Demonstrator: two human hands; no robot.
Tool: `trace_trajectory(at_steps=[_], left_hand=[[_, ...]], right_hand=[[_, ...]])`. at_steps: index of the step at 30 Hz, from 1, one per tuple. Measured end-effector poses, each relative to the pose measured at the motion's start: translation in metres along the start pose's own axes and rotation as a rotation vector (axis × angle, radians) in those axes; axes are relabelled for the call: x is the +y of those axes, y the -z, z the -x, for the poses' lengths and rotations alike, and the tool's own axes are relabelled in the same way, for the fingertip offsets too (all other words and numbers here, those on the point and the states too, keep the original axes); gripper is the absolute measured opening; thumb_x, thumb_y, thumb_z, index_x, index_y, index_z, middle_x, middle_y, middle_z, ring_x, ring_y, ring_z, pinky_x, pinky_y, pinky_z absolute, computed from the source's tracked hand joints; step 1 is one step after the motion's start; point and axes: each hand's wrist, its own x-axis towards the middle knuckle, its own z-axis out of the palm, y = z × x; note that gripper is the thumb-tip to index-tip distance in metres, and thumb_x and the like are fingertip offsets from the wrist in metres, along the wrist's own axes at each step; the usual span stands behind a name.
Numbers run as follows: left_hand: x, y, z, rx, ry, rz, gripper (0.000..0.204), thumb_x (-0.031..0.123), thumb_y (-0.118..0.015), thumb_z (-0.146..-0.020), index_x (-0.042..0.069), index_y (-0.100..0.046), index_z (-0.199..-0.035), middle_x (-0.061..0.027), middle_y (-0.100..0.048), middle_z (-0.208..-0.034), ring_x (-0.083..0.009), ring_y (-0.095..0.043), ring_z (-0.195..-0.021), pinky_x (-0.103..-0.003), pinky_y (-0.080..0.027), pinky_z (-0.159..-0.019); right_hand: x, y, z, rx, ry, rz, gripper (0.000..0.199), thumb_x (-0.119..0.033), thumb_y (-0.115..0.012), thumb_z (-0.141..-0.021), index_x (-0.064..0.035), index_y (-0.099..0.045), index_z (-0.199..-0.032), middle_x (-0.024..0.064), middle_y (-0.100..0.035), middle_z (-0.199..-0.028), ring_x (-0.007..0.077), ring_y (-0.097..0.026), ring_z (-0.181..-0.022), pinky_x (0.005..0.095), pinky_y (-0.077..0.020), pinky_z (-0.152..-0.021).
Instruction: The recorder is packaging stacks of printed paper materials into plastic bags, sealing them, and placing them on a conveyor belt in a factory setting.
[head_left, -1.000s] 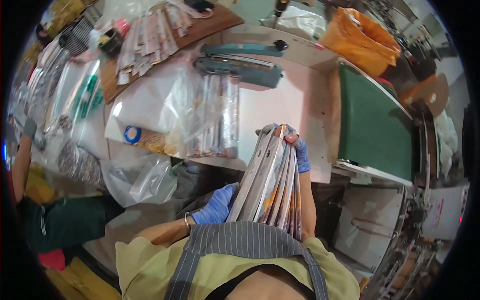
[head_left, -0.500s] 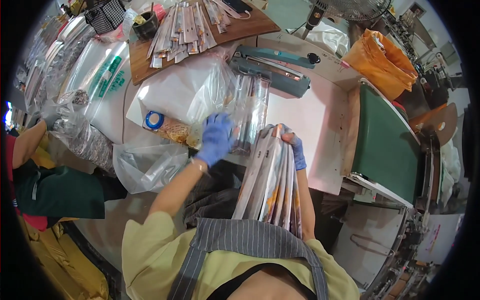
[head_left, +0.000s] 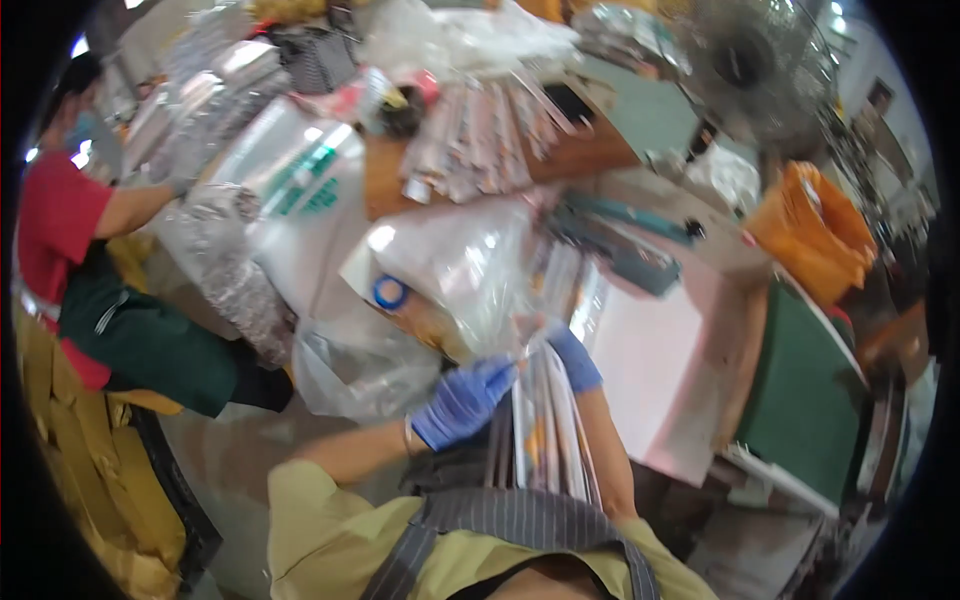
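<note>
My right hand (head_left: 575, 362), in a blue glove, is closed round the top of a bundle of long, narrow printed packets (head_left: 550, 430). The bundle stands against my striped apron, its packets fanned slightly apart. My left hand (head_left: 463, 402), gloved the same way, reaches in from the left with its fingers pressed together at the bundle's upper left edge. Blur hides what is between those fingertips. Just beyond the bundle, more packets in clear plastic (head_left: 562, 280) lie beside a large clear plastic bag (head_left: 450, 260).
A blue tape roll (head_left: 390, 292) sits left of the bag. Behind are a teal bag sealer (head_left: 625, 245) and a wooden board (head_left: 590, 150) with several packets and a phone (head_left: 568, 103). A green panel (head_left: 805, 390) stands right; a co-worker in red (head_left: 65, 210) is at left.
My left hand has come back from the plastic-wrapped packets to the top of the bundle, its fingers now together. The whole view has shifted, bringing the co-worker further in.
</note>
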Motion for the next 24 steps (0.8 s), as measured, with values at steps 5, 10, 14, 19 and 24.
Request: trace_trajectory(at_steps=[5,10,14,19,24], left_hand=[[-0.016,-0.12,0.015,0.468,0.922,0.995,0.039,0.017,-0.045,-0.091,0.003,-0.039,-0.127,-0.0075,-0.047,-0.119,-0.0135,-0.051,-0.099,-0.027,-0.041,-0.089],[0.034,-0.08,-0.057,-0.254,1.182,2.018,0.032,0.028,-0.042,-0.091,0.005,-0.06,-0.105,-0.0024,-0.063,-0.09,-0.0108,-0.057,-0.074,-0.025,-0.047,-0.071],[0.043,-0.13,-0.078,-0.341,1.121,2.019,0.023,0.019,-0.05,-0.088,0.002,-0.063,-0.097,-0.0018,-0.062,-0.081,-0.01,-0.055,-0.068,-0.027,-0.047,-0.063],[0.055,-0.192,-0.041,-0.378,1.21,2.008,0.022,0.02,-0.054,-0.085,0.002,-0.065,-0.09,-0.0037,-0.064,-0.08,-0.014,-0.059,-0.071,-0.029,-0.048,-0.068],[0.072,-0.268,0.059,-0.18,1.056,1.276,0.031,0.028,-0.053,-0.084,0.001,-0.067,-0.086,-0.0091,-0.066,-0.082,-0.014,-0.056,-0.07,-0.032,-0.046,-0.069]], right_hand=[[-0.04,-0.057,0.03,0.208,0.309,0.156,0.039,-0.022,-0.058,-0.083,0.0005,-0.052,-0.114,0.0039,-0.058,-0.098,0.0132,-0.057,-0.082,0.0262,-0.0484,-0.072],[-0.069,-0.005,0.097,0.166,0.488,0.255,0.062,-0.043,-0.055,-0.084,0.0026,-0.04,-0.124,0.0118,-0.054,-0.112,0.019,-0.055,-0.097,0.0302,-0.0463,-0.085],[-0.067,-0.001,0.128,0.5,0.538,0.25,0.074,-0.056,-0.047,-0.082,0.0008,-0.034,-0.129,0.0114,-0.048,-0.121,0.0215,-0.053,-0.101,0.034,-0.0447,-0.088],[-0.039,0.015,0.175,0.504,0.371,0.042,0.068,-0.05,-0.05,-0.084,-0.0022,-0.035,-0.129,0.0127,-0.049,-0.12,0.0218,-0.052,-0.102,0.0348,-0.0439,-0.09],[0.057,0.074,0.231,0.301,0.108,-0.417,0.06,-0.047,-0.038,-0.09,-0.002,-0.034,-0.129,0.0154,-0.048,-0.12,0.0254,-0.052,-0.102,0.0356,-0.0439,-0.089]])
